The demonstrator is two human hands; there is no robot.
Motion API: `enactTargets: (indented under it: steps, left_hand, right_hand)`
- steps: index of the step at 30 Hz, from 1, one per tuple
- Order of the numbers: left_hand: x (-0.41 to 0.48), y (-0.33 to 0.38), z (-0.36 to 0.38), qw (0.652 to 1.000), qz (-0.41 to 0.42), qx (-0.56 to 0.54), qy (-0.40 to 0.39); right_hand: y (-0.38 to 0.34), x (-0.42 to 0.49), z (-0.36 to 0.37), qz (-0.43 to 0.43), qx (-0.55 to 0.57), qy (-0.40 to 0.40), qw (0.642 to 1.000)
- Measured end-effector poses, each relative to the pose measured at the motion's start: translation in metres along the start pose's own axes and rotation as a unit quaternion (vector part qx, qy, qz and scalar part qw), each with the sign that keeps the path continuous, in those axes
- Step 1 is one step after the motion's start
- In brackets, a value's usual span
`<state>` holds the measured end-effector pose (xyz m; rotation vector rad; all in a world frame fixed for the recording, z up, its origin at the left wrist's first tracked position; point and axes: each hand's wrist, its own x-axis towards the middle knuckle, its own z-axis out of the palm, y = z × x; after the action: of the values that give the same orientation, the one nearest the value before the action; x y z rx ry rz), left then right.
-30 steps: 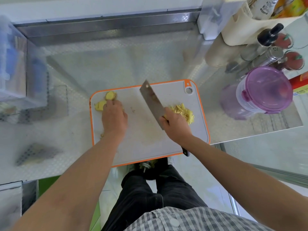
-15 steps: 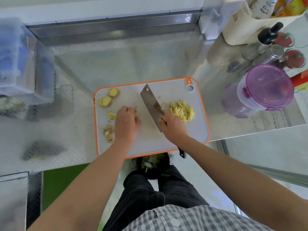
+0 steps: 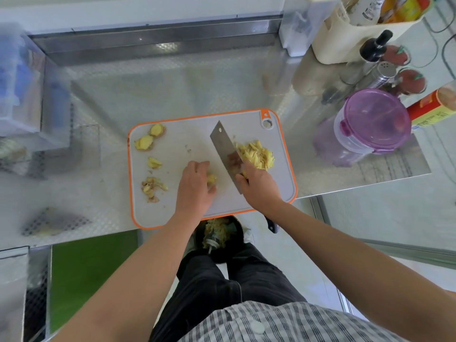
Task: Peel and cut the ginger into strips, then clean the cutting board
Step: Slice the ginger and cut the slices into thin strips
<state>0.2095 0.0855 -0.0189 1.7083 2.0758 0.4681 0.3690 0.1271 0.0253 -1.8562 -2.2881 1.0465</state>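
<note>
A grey cutting board [image 3: 172,213] with an orange rim lies on the steel counter. My left hand [image 3: 196,187] holds a piece of ginger [image 3: 211,180] down at the board's middle. My right hand [image 3: 259,187] grips a cleaver [image 3: 225,150], its blade angled up and left, just right of that piece. A heap of ginger strips [image 3: 259,154] lies to the right of the blade. Two peeled chunks [image 3: 144,143] sit at the board's far left corner, a slice [image 3: 154,162] below them, and a small pile of peel [image 3: 153,187] near the left edge.
A purple-lidded jar [image 3: 372,119] stands right of the board, with shakers, bottles and a cream caddy [image 3: 345,33] behind it. A plastic container [image 3: 22,95] sits at the far left. Below the counter edge a black bin [image 3: 218,239] holds scraps between my legs.
My left hand came from the ginger chunks at the far left to the board's middle, carrying one piece beside the blade. The cleaver stayed in my right hand, shifting slightly.
</note>
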Motion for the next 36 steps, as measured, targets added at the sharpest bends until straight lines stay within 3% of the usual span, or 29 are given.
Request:
enactTargets:
  steps: [7, 15, 20, 24, 27, 36]
  left_hand:
    - [-0.007, -0.003, -0.001, 0.985, -0.127, -0.113, 0.038]
    - [-0.002, -0.001, 0.005, 0.955, -0.206, -0.209, 0.037]
    - [-0.004, 0.009, 0.005, 0.910, -0.289, -0.293, 0.051]
    - [0.002, 0.012, 0.005, 0.877, -0.348, -0.328, 0.048]
    - [0.003, 0.011, 0.005, 0.860, -0.363, -0.355, 0.048]
    - [0.002, 0.014, 0.003, 0.853, -0.367, -0.368, 0.053]
  right_hand:
    - [-0.010, -0.008, 0.010, -0.046, -0.111, -0.039, 0.992]
    - [-0.011, -0.010, 0.015, -0.042, -0.117, -0.050, 0.991]
    - [-0.013, -0.010, 0.014, -0.045, -0.113, -0.059, 0.991]
    - [-0.015, -0.008, 0.005, -0.056, -0.085, -0.011, 0.995]
    - [-0.017, -0.009, 0.003, -0.068, -0.104, -0.021, 0.992]
    - [-0.019, -0.012, 0.010, -0.062, -0.142, -0.042, 0.987]
